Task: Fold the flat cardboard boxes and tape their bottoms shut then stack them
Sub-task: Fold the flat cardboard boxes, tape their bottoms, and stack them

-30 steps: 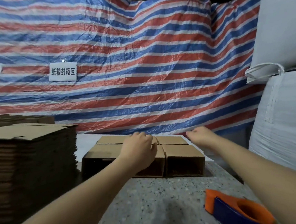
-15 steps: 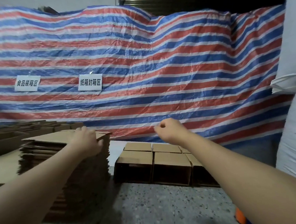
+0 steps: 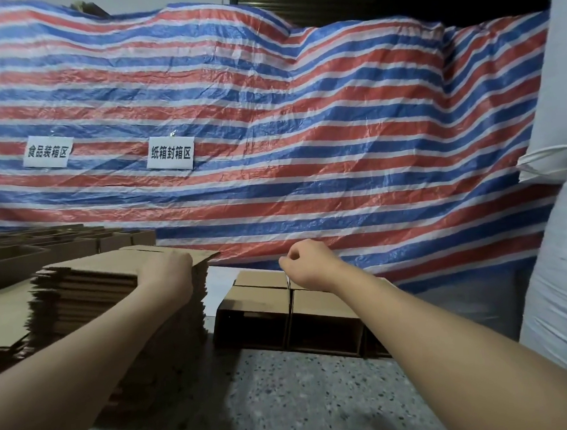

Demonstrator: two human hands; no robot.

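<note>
A tall stack of flat cardboard boxes (image 3: 113, 294) stands at the left on the speckled surface (image 3: 288, 399). My left hand (image 3: 170, 273) lies on the top flat box near its right edge, fingers curled down onto the sheet. Right of the stack sit folded boxes (image 3: 258, 304) side by side on their sides, with open ends facing me. My right hand (image 3: 309, 266) hovers just above their far edge in a loose fist and holds nothing.
More set-up boxes (image 3: 10, 260) fill the far left, with a loose flat sheet (image 3: 4, 315) in front of them. A striped tarp (image 3: 304, 146) with two paper signs closes off the back. Big white sacks (image 3: 564, 262) wall in the right side.
My left hand left the folded boxes, swung left and landed on the flat stack. My right hand lifted off the boxes. The view turned left and up; the tape dispenser dropped out of sight.
</note>
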